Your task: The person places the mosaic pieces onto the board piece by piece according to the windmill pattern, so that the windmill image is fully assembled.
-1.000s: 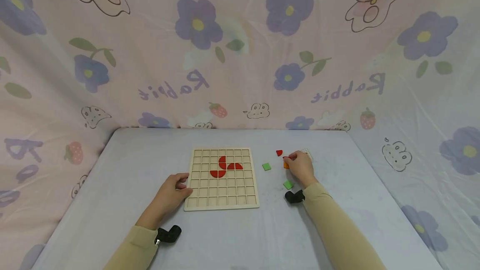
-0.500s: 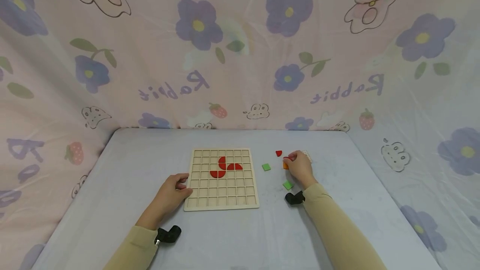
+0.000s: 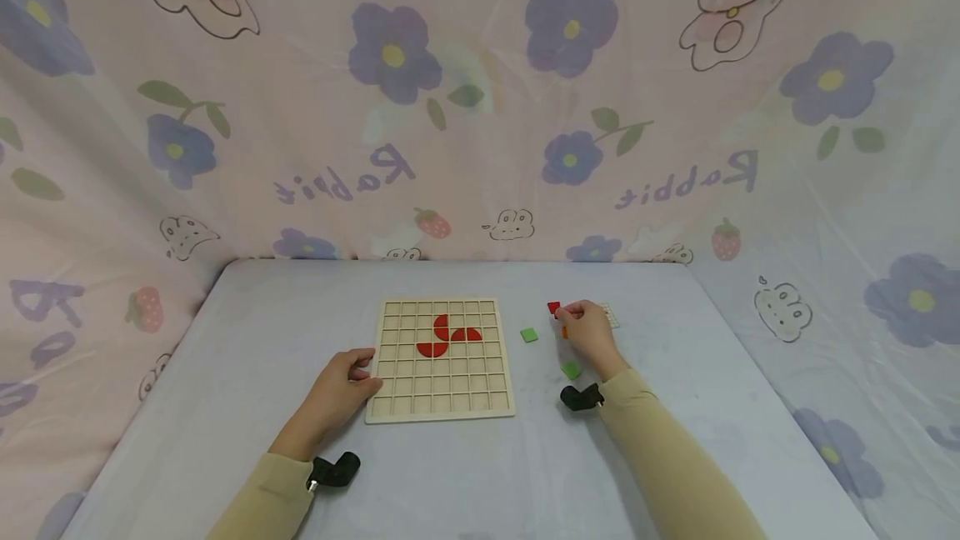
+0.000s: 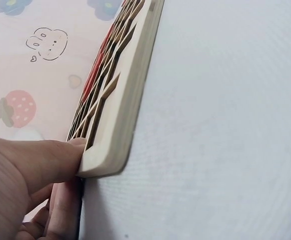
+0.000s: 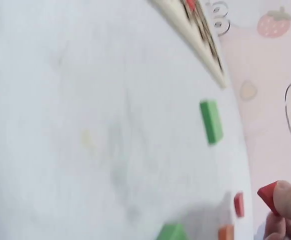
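Note:
A square wooden grid board [image 3: 442, 419] lies on the table with several red quarter-circle tiles [image 3: 442, 326] in its cells. My left hand [image 3: 337, 394] holds the board's left edge; in the left wrist view the thumb [image 4: 50, 160] presses the frame near a corner, with curled fingers beside and below. Right of the board, my right hand [image 3: 592, 336] pinches a red quarter-circle tile [image 5: 268, 196] between thumb and fingers, above the table. Another red tile [image 3: 553, 307] lies just beyond the fingertips. An orange tile [image 3: 566, 332] is partly hidden under the hand.
Two green square tiles lie right of the board, one farther back [image 3: 529, 335] and one nearer [image 3: 571, 370]. A small white gridded piece [image 3: 611, 315] shows behind the right hand. Printed cloth [image 3: 480, 107] hangs behind the table.
My right hand has lifted the red tile slightly and shifted a little left, toward the other red tile. The left hand stays at the board's edge. The head view has tilted slightly.

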`<state>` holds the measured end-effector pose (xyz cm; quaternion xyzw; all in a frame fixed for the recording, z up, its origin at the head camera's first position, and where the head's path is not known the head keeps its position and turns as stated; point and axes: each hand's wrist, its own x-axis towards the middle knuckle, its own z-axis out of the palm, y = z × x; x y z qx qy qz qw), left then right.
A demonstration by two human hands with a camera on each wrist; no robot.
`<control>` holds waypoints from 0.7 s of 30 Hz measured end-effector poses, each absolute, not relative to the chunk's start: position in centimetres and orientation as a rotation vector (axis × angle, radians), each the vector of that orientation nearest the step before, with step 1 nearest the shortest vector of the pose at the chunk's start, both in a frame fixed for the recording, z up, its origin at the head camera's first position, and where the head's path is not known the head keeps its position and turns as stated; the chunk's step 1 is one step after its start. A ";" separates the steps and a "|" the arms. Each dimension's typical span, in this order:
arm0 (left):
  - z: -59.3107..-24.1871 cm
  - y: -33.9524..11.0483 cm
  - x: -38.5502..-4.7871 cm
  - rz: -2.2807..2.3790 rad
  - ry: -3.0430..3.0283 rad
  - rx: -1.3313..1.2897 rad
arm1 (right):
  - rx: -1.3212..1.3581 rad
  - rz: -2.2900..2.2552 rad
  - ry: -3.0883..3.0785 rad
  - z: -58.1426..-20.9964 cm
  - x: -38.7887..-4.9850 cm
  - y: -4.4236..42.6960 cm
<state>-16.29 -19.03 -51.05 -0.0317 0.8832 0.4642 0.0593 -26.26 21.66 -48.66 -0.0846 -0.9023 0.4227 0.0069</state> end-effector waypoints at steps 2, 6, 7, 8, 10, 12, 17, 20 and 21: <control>-51.1 -19.1 -16.3 1.402 2.677 -0.090 | -0.239 1.366 -2.815 -48.6 -26.2 20.9; -51.0 -19.1 -16.3 1.414 2.670 -0.084 | -0.160 1.376 -2.808 -48.5 -26.0 19.0; -51.0 -19.1 -16.2 1.415 2.668 -0.086 | -0.148 1.379 -2.812 -48.6 -26.0 18.5; -51.0 -19.1 -16.2 1.416 2.666 -0.085 | -0.133 1.387 -2.814 -48.6 -25.9 18.1; -51.0 -19.1 -16.2 1.417 2.665 -0.086 | -0.111 1.385 -2.829 -48.6 -25.7 17.1; -51.1 -19.1 -16.2 1.418 2.663 -0.086 | -0.097 1.397 -2.840 -48.6 -25.5 16.2; -51.3 -19.1 -16.4 1.417 2.664 -0.086 | -0.032 1.409 -2.856 -48.7 -24.8 14.2; -51.3 -19.1 -16.4 1.414 2.667 -0.089 | 0.022 1.433 -2.856 -48.6 -24.4 13.1; -51.3 -19.1 -16.5 1.414 2.668 -0.091 | 0.038 1.443 -2.857 -48.6 -24.3 12.7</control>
